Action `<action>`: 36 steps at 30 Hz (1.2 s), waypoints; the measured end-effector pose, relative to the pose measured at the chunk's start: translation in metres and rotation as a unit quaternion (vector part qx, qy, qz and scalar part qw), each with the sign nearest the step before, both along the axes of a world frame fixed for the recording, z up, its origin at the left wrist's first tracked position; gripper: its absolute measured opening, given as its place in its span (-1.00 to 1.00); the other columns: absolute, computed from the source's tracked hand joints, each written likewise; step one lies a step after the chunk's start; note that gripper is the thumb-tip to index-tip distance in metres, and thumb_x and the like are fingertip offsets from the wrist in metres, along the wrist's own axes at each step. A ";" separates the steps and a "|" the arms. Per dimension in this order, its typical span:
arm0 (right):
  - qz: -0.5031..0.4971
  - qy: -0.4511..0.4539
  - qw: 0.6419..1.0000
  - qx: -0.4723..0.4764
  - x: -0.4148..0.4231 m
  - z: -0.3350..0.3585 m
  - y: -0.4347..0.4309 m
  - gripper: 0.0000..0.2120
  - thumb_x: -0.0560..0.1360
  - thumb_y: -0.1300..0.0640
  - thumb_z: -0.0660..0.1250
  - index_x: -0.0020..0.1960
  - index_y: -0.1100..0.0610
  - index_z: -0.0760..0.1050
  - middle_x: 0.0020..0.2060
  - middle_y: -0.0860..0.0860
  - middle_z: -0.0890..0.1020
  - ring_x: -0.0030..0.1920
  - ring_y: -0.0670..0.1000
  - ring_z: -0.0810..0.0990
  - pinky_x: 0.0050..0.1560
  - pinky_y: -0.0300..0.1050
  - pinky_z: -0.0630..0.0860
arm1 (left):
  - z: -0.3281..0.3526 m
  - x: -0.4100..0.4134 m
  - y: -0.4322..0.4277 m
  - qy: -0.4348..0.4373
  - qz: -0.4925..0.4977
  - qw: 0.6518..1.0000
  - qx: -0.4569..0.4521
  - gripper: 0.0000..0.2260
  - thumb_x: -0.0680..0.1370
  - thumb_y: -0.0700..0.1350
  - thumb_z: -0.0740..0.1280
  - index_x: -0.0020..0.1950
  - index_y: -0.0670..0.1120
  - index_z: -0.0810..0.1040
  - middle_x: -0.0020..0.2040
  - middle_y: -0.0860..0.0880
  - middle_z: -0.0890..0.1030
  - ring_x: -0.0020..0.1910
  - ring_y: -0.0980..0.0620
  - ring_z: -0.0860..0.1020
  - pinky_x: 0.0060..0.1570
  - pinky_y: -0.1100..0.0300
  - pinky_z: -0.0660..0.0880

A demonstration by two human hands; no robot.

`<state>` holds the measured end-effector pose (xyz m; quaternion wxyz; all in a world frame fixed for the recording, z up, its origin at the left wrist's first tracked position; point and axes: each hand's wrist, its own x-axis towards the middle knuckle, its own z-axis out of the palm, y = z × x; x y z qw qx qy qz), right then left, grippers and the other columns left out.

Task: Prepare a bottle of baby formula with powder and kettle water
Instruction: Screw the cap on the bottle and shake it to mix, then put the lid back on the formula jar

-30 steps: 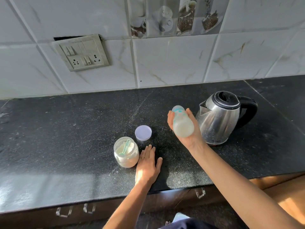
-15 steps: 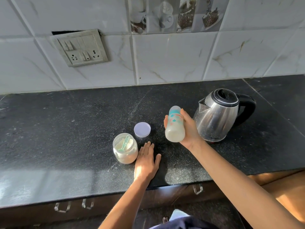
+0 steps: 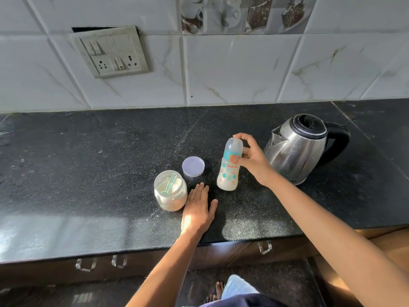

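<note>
A capped baby bottle holding milky liquid stands upright on the black countertop. My right hand grips it around the teal collar and cap. My left hand lies flat on the counter, fingers apart, holding nothing, just right of the powder jar. That jar is uncovered, with a green scoop lying inside on the powder. Its lilac lid rests upside down behind it. A steel kettle with a black lid and handle stands right of the bottle.
A tiled wall with a switch-and-socket plate rises behind the counter. Drawer handles line the cabinet front below the edge. My bare foot shows on the dark floor mat.
My right hand brought the bottle down from a tilted, raised position and set it upright on the counter. The grip shifted to the bottle's top. My left hand stayed flat.
</note>
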<state>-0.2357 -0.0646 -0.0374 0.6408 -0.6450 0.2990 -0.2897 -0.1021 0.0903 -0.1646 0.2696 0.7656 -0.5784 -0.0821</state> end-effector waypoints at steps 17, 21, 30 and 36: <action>0.137 0.208 0.958 -0.143 -0.004 -0.014 -0.007 -0.32 0.39 0.37 0.42 0.10 -0.30 0.17 0.22 0.17 0.42 0.25 0.06 0.50 0.28 0.06 0.48 | 0.002 -0.001 0.002 0.005 0.001 1.000 -0.010 -0.48 0.59 0.11 0.05 0.40 -0.20 0.38 0.42 -0.18 0.38 0.46 -0.09 0.25 0.45 0.15 0.03; 0.125 0.208 0.959 -0.147 -0.009 -0.019 -0.006 -0.31 0.36 0.35 0.45 0.11 -0.27 0.16 0.22 0.18 0.44 0.24 0.09 0.50 0.28 0.13 0.47 | 0.001 -0.001 0.004 0.009 0.001 1.000 -0.015 -0.45 0.59 0.12 0.03 0.44 -0.21 0.32 0.45 -0.19 0.34 0.47 -0.08 0.23 0.44 0.15 0.03; -0.102 -0.029 0.945 -0.308 0.013 0.030 0.035 -0.56 0.42 0.14 0.38 0.23 0.23 0.35 0.14 0.11 0.46 0.24 -0.01 0.46 0.35 -0.09 0.39 | 0.017 -0.005 0.048 -0.005 -0.018 0.973 -0.231 -0.60 0.55 -0.08 0.27 0.36 -0.18 0.36 0.39 -0.10 0.38 0.39 -0.04 0.33 0.39 0.08 0.27; -0.001 0.126 0.923 -0.365 0.075 0.007 0.056 -0.54 0.41 0.32 0.33 0.29 0.23 0.36 0.22 0.12 0.41 0.23 0.03 0.42 0.25 -0.16 0.37 | 0.037 0.022 0.058 0.004 0.182 0.948 -0.260 -0.35 0.46 0.09 0.34 0.42 -0.17 0.20 0.42 -0.20 0.23 0.40 -0.19 0.23 0.41 0.04 0.17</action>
